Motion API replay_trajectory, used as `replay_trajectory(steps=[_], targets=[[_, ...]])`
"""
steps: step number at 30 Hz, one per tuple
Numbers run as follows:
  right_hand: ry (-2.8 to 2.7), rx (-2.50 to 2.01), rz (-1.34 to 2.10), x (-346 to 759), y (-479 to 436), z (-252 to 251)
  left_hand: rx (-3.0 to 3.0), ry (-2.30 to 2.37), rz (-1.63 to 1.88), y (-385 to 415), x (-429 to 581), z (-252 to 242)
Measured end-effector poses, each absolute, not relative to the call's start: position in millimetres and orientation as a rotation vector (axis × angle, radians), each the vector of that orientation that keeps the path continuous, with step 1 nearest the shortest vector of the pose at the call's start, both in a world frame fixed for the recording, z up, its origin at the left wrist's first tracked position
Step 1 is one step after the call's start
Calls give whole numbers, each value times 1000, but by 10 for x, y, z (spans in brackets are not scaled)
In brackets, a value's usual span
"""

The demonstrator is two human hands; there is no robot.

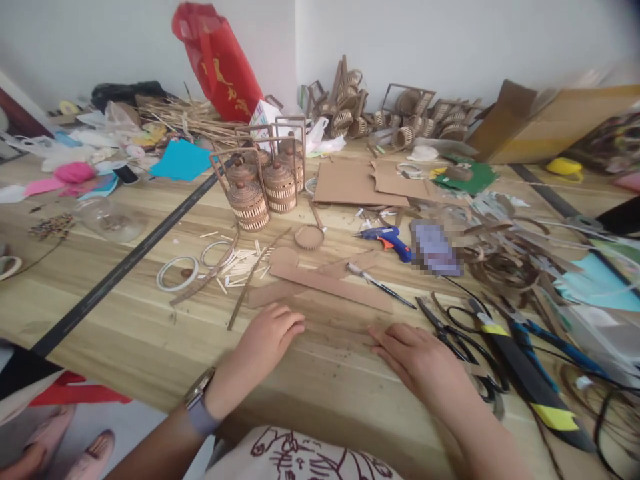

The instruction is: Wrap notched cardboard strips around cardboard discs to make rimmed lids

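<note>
My left hand [265, 343] rests on the wooden table [125, 320] with its fingers curled, the fingertips touching the left end of a thin cardboard strip [335, 330]. At the strip's right end lies my right hand [417, 357], fingers together and pressed flat on it. Just beyond them lies a longer brown cardboard strip [330, 285]. A watch sits on my left wrist.
Small woven cardboard lanterns [263, 187] stand mid-table. A blue glue gun [385, 240], a craft knife [377, 283], black scissors [460, 340], a phone [435, 248] and tangled cardboard strips lie to the right. White tape rings [177, 273], a red bag [220, 60] and cardboard sheets [355, 181] are farther off.
</note>
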State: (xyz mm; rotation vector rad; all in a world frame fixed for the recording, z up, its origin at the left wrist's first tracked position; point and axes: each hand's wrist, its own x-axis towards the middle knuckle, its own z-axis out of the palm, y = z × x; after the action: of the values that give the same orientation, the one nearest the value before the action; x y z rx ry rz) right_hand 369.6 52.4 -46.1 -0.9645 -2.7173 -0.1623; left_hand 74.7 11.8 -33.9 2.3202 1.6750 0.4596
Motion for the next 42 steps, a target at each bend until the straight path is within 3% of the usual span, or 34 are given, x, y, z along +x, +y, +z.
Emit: replay_trajectory(steps=[13,29,42], targets=[[-2713,-1028,74,3512,463,-520,2402,1634,273,101,750,-269],[-2608,-936,72,3441,426,-735,2117,2361,318,591,146,24],[-2514,-997,-38,3443,394,-392,2320,1792,500,493,766,59]])
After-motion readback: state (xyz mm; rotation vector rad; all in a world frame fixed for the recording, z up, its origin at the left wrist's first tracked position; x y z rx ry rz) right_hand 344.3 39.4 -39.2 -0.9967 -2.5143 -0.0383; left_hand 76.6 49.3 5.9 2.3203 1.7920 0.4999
